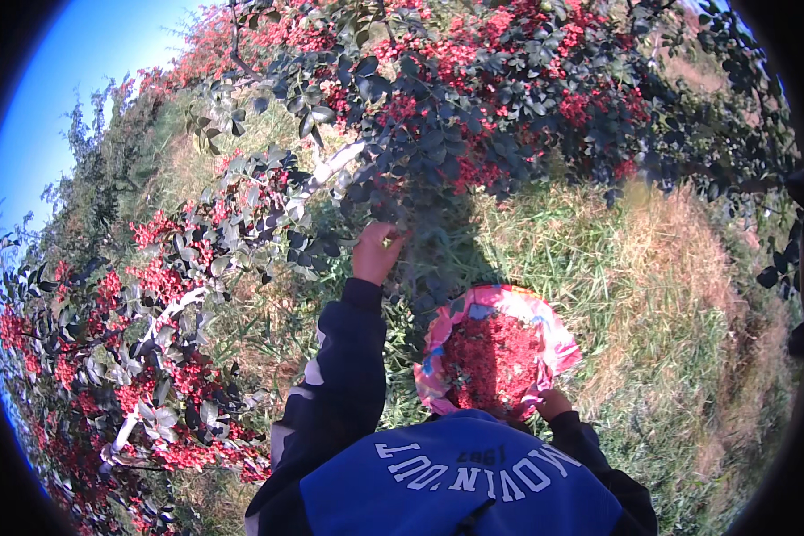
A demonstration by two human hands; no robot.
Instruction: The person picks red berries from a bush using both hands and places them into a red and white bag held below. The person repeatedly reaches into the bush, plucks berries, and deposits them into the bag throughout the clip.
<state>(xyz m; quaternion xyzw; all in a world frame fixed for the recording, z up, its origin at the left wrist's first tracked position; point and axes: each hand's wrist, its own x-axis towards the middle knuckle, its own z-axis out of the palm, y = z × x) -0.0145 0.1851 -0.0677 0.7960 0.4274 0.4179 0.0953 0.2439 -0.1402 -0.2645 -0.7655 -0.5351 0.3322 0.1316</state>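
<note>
My left hand (pixel 375 253) is raised at the lower leaves of a shrub with red berry clusters, apparently Sichuan pepper (pixel 435 134). Its thumb and fingertips are curled close together by the shaded leaves; whether a stem is between them is too unclear to see. Just in front of my body is an open container lined with pink patterned plastic (pixel 561 338), filled with picked red berries (pixel 492 362) and a few green bits. My right hand (pixel 553 404) grips the plastic at the near right of its rim. Shadow covers the left part of the berries.
A pale branch (pixel 335 164) slants between the upper foliage and the leaves left of my arm. More red berry clusters (pixel 191 378) hang on branches at the left. Tall green and dry grass (pixel 663 288) covers the ground. Dark foliage (pixel 723 167) reaches in from the right.
</note>
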